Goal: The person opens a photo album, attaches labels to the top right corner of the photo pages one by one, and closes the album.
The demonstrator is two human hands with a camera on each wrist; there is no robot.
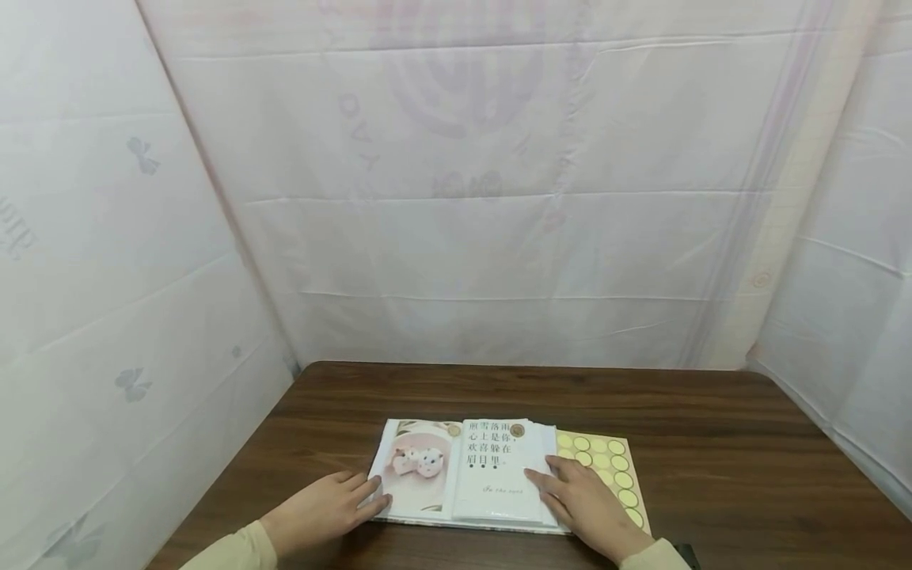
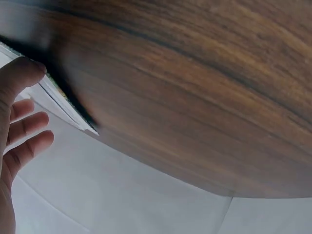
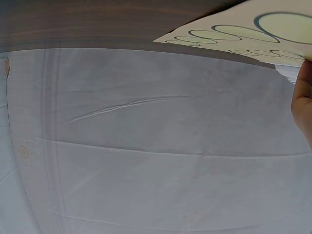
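An open photo album (image 1: 499, 507) lies near the table's front edge. Its left page carries a picture of a spotted bow (image 1: 416, 461); Chinese characters are printed on its white right page. A round gold sticker (image 1: 517, 431) sits at the top of that right page. My left hand (image 1: 329, 507) rests at the lower left edge of the album, thumb along the edge in the left wrist view. With extended fingers, my right hand (image 1: 586, 500) touches the right page near its outer edge. Beside the album, partly under that hand, is a sheet of round yellow stickers (image 1: 618, 463).
The dark wood-grain table (image 1: 727, 443) is bordered by white patterned cloth (image 1: 456, 261) at the back and both sides. A small dark object (image 1: 687, 556) shows by the right sleeve, mostly hidden.
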